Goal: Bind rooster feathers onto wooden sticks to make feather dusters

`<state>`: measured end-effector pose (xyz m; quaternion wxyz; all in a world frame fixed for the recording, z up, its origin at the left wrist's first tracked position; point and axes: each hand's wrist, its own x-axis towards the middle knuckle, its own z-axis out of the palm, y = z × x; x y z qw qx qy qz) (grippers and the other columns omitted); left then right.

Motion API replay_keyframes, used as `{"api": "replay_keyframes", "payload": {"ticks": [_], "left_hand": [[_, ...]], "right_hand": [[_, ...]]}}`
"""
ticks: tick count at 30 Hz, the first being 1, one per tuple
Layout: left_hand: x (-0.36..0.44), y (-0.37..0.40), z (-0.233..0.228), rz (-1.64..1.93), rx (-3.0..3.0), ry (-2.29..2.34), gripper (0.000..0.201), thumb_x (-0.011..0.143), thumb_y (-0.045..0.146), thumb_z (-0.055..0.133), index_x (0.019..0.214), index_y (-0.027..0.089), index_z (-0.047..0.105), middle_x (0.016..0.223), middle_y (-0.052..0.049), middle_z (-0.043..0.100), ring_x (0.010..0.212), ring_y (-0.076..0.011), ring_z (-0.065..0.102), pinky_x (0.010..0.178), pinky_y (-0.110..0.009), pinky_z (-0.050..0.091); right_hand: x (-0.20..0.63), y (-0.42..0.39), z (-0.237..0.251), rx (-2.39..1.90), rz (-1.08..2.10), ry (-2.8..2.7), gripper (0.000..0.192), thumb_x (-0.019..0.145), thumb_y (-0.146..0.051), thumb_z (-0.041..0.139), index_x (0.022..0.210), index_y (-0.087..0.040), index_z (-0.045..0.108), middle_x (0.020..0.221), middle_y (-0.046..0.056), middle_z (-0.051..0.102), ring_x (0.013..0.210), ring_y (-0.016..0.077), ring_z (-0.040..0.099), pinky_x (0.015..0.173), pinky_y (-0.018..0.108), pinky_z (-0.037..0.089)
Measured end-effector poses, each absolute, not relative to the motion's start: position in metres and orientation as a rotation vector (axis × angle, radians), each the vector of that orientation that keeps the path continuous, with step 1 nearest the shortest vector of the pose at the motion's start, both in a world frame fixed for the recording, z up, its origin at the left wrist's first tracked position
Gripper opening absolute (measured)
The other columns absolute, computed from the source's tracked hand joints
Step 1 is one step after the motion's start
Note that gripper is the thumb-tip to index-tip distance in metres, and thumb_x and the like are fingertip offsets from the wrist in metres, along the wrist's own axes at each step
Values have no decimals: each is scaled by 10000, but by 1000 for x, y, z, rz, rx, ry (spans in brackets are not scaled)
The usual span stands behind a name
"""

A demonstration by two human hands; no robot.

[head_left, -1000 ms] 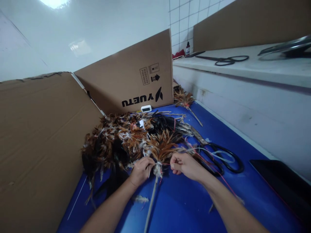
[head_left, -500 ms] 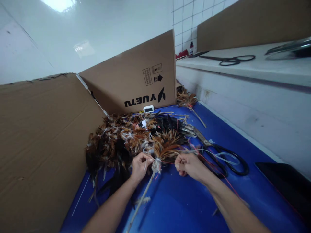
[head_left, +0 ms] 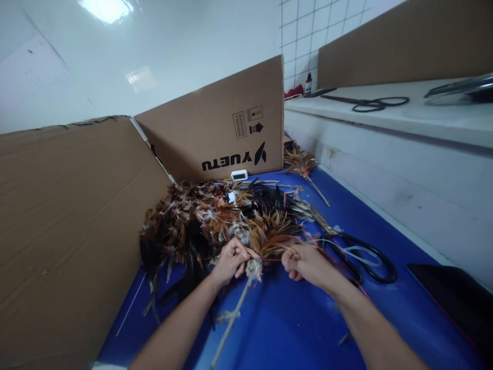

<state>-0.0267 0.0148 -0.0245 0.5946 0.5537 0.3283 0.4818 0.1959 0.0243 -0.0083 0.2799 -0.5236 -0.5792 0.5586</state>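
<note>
My left hand pinches the bound neck of a feather duster, where brown feathers meet its thin stick. The stick slants down toward me over the blue table. My right hand is closed just right of the binding, gripping a thin red thread that runs from the binding to the fist. Behind both hands lies a heap of brown, black and white feathers.
Large black scissors lie right of my right hand. Cardboard walls stand at left and behind. A small white device sits by the back box. Another feather bunch, a white ledge with scissors and a dark tray lie right.
The view has shifted slightly. My left hand has loosened its fingers around the binding and the stick's near end has swung left. My right hand stays closed on the thread.
</note>
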Motion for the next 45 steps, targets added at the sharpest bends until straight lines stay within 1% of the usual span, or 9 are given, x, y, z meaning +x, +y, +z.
{"api": "replay_keyframes", "payload": {"ticks": [4, 7, 10, 22, 33, 37, 39, 42, 45], "left_hand": [[-26, 13, -22, 1089, 1456, 878, 228, 783, 300, 600, 728, 147, 440, 690, -20, 660, 310, -6, 381, 307, -130, 249], [-26, 11, -18, 1056, 1729, 1050, 200, 767, 299, 618, 702, 126, 542, 675, -26, 646, 494, -56, 520, 470, -161, 387], [-25, 8, -14, 1031, 1891, 1168, 174, 750, 292, 634, 700, 137, 572, 677, -15, 639, 639, -98, 578, 624, -200, 431], [-26, 6, -7, 938, 2180, 1195, 201, 778, 350, 602, 735, 157, 639, 685, -10, 642, 629, -95, 574, 621, -184, 412], [-29, 0, -13, 794, 2627, 1104, 249, 889, 264, 404, 930, 184, 636, 814, -45, 653, 727, -117, 592, 652, -205, 433], [-28, -1, -10, 798, 2554, 1147, 236, 880, 247, 413, 906, 187, 639, 792, -47, 649, 706, -121, 586, 641, -212, 426], [-28, -1, -8, 802, 2496, 1150, 218, 875, 247, 431, 882, 191, 641, 775, -42, 648, 701, -119, 585, 649, -211, 425], [-27, 0, -7, 811, 2451, 1145, 204, 870, 272, 453, 864, 191, 640, 772, -38, 648, 701, -118, 584, 662, -209, 421], [-26, 0, -9, 838, 2448, 1139, 206, 867, 302, 465, 862, 183, 633, 768, -38, 644, 698, -120, 580, 655, -206, 413]], "right_hand": [[196, 22, -5, -1378, 1537, -1601, 45, 587, -145, 474, 586, -161, 517, 485, -16, 549, 458, 109, 560, 438, 196, 436], [194, 19, -5, -1384, 1535, -1636, 56, 600, -152, 476, 601, -157, 532, 495, -7, 563, 457, 111, 561, 439, 201, 432], [191, 13, -3, -1357, 1575, -1655, 72, 603, -148, 477, 625, -153, 546, 513, -5, 574, 451, 107, 557, 435, 201, 426], [182, -1, 17, -1210, 1775, -1619, 67, 635, -222, 559, 648, -159, 541, 524, -23, 564, 441, 87, 536, 459, 207, 425], [162, -8, 18, -1044, 1778, -1530, 250, 664, -391, 627, 661, -158, 535, 553, -24, 559, 472, 102, 543, 485, 231, 422], [163, -6, 16, -949, 1756, -1532, 328, 763, -472, 526, 687, -154, 546, 628, 6, 571, 516, 109, 557, 516, 241, 438], [164, -3, 11, -958, 1681, -1512, 344, 815, -477, 442, 771, -155, 555, 683, 16, 569, 513, 107, 547, 502, 243, 436], [163, 1, 0, -1048, 1359, -1699, 218, 801, -342, 485, 937, -185, 551, 746, 1, 558, 518, 91, 510, 520, 235, 422], [159, 2, -7, -1091, 943, -2004, 183, 757, -192, 498, 917, -217, 582, 799, 7, 553, 648, 119, 526, 607, 242, 415]]}}
